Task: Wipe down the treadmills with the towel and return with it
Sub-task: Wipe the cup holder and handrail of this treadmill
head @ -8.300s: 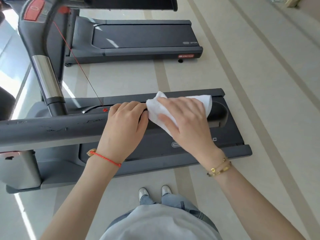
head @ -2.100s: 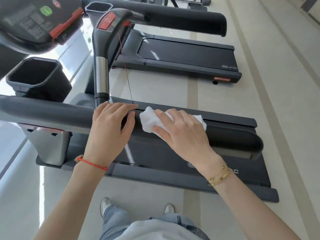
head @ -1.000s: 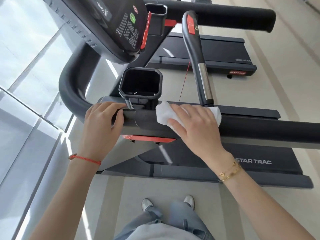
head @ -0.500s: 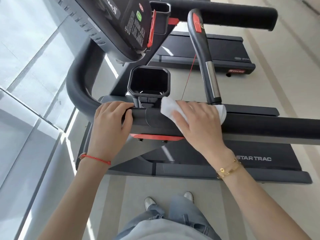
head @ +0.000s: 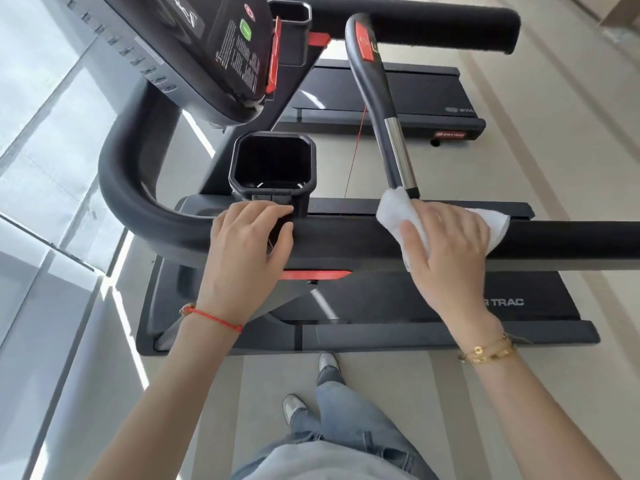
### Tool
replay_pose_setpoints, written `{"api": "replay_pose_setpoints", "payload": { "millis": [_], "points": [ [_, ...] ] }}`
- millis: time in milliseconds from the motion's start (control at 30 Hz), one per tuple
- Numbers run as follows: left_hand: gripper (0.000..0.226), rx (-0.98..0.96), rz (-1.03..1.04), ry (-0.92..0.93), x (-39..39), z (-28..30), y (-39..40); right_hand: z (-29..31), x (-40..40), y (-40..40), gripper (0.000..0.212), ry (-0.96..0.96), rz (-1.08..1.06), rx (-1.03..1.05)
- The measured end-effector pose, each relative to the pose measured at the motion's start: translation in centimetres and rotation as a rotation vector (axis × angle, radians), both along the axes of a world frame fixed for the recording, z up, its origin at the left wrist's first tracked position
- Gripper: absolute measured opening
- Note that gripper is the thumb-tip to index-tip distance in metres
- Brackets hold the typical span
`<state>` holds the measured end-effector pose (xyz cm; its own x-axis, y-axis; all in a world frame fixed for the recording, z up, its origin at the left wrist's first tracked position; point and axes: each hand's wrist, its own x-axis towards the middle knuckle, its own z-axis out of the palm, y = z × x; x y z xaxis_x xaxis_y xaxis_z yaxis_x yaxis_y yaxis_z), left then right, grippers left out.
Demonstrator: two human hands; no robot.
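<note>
The right hand (head: pixel 450 251) presses the towel (head: pixel 394 211) on the rail (head: pixel 346 240), fingers flat. The left hand (head: pixel 247 251) grips the rail. Next, I think, a slide along it.

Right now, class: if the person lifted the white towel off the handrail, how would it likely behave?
The towel would probably flop: it lies bunched and creased under the right hand, draped over the handrail. It looks thin, so likely light. Being soft cloth, it seems unlikely to roll or break.
</note>
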<state>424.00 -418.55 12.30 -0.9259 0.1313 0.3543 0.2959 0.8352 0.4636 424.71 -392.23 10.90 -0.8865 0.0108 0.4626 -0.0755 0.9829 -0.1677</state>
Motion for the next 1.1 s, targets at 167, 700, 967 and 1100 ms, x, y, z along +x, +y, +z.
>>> {"api": "replay_pose_setpoints", "payload": {
  "millis": [167,700,967,1100],
  "points": [
    [0.023,0.002,-0.004,-0.011,0.1,0.0,1.0,-0.9,0.7,-3.9,0.044,-0.043,0.213,0.131],
    [0.026,0.059,0.198,0.031,-6.1,2.4,-2.9,6.0,-11.5,-2.7,0.03,-0.236,0.45,-0.418],
    [0.035,0.01,0.297,-0.127,-10.2,2.5,-3.4,4.9,-20.8,-11.3,0.045,-0.388,0.75,-0.038],
    [0.034,0.017,0.311,-0.16,-10.8,2.1,-3.6,3.3,-22.0,-10.2,0.045,-0.649,0.865,-0.106]
  ]
}}
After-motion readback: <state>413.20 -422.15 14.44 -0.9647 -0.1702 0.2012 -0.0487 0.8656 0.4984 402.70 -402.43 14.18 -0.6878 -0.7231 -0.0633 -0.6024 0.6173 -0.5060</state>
